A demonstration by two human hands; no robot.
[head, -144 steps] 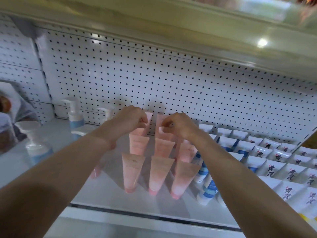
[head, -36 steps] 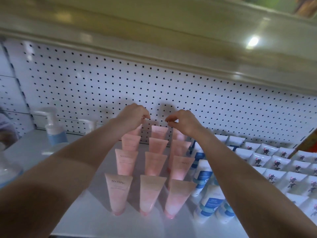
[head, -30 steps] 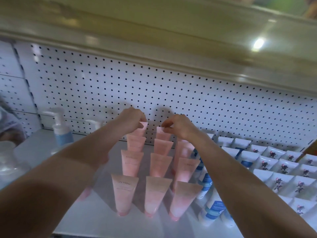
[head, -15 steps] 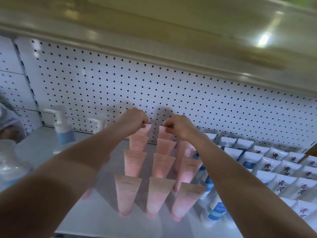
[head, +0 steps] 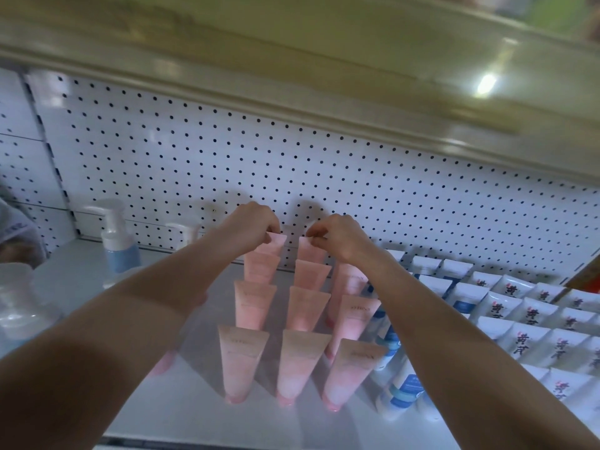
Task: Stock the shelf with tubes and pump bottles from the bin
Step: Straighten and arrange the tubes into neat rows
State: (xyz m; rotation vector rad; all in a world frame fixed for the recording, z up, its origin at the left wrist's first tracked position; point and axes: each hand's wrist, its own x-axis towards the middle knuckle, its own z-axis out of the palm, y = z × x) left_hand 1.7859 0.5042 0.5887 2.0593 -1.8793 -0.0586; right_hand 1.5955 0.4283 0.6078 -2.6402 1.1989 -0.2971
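My left hand [head: 251, 222] pinches back-left pink tube [head: 276, 244], right hand [head: 339, 240] back-middle pink tube [head: 306, 251]. Pink rows [head: 303, 362] look nearly done; bin unseen.

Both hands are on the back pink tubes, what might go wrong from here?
The pink plastic tubes stand on narrow caps in tight rows; the left hand and right hand each pinch a rearmost one, so a tug may tip it into those in front. The right forearm crosses just above the blue and white tubes and might knock them when withdrawn.
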